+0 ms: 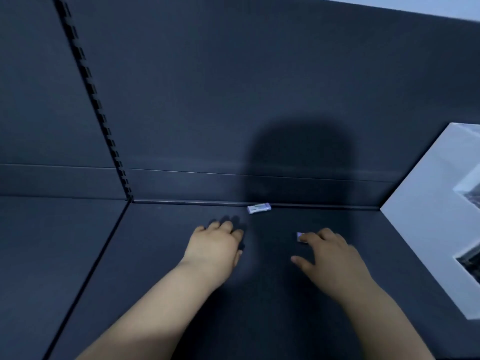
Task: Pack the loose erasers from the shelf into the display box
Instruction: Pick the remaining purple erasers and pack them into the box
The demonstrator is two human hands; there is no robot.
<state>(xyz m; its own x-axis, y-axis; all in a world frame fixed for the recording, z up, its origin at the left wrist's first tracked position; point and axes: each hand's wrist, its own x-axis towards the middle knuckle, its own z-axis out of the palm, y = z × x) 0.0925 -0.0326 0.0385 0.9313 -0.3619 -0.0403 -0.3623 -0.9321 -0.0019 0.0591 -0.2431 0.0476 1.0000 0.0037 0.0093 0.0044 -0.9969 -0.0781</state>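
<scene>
two erasers show on the dark shelf [155,255]. the far eraser [259,208] lies flat at the back edge, just under the back wall [233,100]. the near eraser [300,237] is mostly hidden under the right hand [330,253]. that hand's fingers [311,236] reach over it with the tips touching and the thumb spread wide, so it is not pinched yet. the left hand [215,245] rests knuckles-up with bent fingers; i cannot tell whether it holds anything.

the erasers look small, light and stiff, and likely to skid on the smooth shelf, so a pinch across the long sides should suit. a white box [426,219], probably the display box, stands at the right, well apart from the far eraser. a slotted rail [98,105] runs up the corner. the light is dim, with a shadow [298,165] over the middle.
</scene>
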